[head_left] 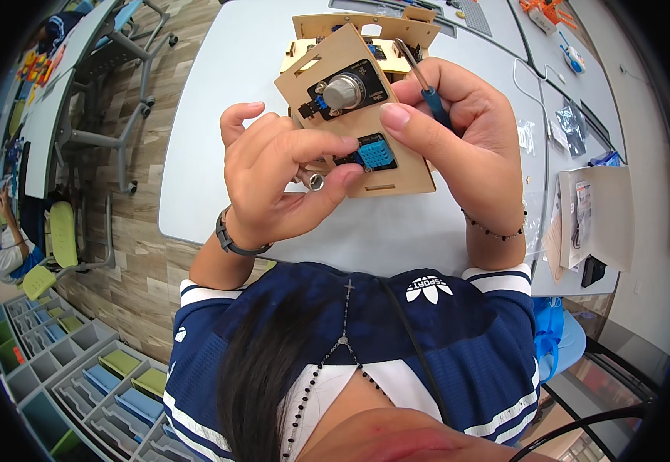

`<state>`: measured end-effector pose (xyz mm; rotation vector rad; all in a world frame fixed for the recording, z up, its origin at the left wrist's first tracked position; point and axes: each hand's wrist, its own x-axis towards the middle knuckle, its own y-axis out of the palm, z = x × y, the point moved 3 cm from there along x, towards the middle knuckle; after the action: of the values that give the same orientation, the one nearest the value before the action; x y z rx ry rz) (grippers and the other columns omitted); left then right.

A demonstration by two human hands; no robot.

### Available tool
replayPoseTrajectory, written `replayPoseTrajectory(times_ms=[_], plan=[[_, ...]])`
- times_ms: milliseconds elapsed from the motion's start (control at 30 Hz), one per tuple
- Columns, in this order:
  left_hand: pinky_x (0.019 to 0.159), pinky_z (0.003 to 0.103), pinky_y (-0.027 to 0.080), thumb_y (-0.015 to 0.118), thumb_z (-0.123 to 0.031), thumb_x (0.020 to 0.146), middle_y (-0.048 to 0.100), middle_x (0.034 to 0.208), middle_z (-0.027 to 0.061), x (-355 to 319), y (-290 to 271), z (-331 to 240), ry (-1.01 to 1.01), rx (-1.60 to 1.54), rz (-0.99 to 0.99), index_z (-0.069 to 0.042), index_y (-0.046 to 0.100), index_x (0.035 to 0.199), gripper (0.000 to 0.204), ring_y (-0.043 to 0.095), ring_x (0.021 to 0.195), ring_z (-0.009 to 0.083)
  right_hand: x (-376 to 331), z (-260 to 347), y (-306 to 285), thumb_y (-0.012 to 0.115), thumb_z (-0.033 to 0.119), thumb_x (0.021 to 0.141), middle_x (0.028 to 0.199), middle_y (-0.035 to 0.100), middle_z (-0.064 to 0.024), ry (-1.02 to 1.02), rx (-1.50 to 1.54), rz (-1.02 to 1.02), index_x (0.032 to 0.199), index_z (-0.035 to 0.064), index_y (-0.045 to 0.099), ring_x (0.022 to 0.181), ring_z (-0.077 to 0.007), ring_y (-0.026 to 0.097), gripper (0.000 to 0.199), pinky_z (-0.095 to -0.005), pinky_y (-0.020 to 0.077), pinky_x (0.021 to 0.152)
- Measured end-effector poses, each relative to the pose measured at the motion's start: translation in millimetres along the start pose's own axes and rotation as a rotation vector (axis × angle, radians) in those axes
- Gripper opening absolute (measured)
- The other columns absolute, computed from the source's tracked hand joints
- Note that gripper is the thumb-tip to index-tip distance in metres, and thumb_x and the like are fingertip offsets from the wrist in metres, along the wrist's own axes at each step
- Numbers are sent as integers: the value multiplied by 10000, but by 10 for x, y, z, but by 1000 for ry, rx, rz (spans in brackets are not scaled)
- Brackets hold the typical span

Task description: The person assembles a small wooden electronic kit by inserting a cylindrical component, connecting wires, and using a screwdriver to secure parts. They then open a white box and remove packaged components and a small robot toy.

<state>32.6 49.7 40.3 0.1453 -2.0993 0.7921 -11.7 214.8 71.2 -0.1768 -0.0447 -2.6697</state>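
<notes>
A thin wooden panel (392, 168) is held up, tilted, over the table. Mounted on it are a black board with a round metal gas sensor (344, 91) and, lower down, a blue sensor module (376, 155). My left hand (277, 158) is closed, with thumb and index finger at the left edge of the blue module. A metal socket tool (314, 180) with a hollow round end is tucked in its curled fingers. My right hand (466, 123) grips the panel's right edge between thumb and fingers. It also holds a screwdriver (433, 104) with a blue handle, its shaft pointing up and away.
Behind the panel stands a wooden assembly (366, 31) with circuit boards. On the right side of the white table (219, 69) are a white cable (531, 88), clear plastic bags (570, 123) and an open white box (593, 219). Chairs and storage trays (96, 377) are at left.
</notes>
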Motion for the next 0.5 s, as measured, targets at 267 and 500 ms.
replayPoseTrajectory(times_ms=[267,500], plan=[[927,396,274,550,-437,792,436,738,44,-156,-103,295,-19,-164,-217,-36,491,1002,456,407,684,142,-17,128,-98,665,87,804,718,551,40,-35,-139,-20,869,-3,583,624,6,451,138,-131,335,555],[689,230,353,437,-115,889,480,757,27,-50,-130,884,-458,-335,-361,-9,508,940,137,413,678,104,-83,337,-508,676,-2,697,626,589,-30,-355,-637,360,831,3,658,438,-39,393,135,-197,245,397]])
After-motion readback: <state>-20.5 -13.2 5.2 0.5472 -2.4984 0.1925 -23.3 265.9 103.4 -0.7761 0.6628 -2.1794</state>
